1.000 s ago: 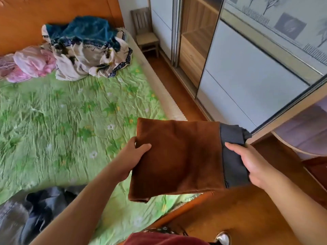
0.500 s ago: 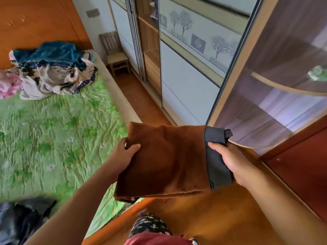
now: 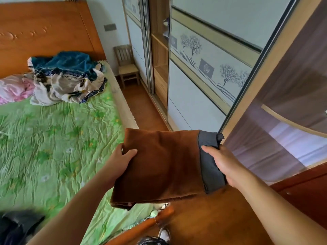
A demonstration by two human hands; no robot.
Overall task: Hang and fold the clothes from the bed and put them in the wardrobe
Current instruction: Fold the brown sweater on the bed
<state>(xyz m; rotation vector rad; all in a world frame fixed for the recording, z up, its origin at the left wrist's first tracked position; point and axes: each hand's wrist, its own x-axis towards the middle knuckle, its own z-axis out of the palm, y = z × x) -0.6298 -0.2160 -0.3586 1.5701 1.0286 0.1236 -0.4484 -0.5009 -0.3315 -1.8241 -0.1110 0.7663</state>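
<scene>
The folded brown garment (image 3: 164, 167) hangs between bed (image 3: 53, 138) and wardrobe (image 3: 203, 96) at right, left hand (image 3: 122, 160) and right hand (image 3: 224, 165) each with a grip grasping one end; dark clothes (image 3: 16, 225) at near left await folding

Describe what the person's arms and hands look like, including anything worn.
The left forearm and right forearm are bare as far as the frame shows; no sleeves appear. The left hand and right hand wear no gloves, and no ring, watch or bracelet shows.
</scene>
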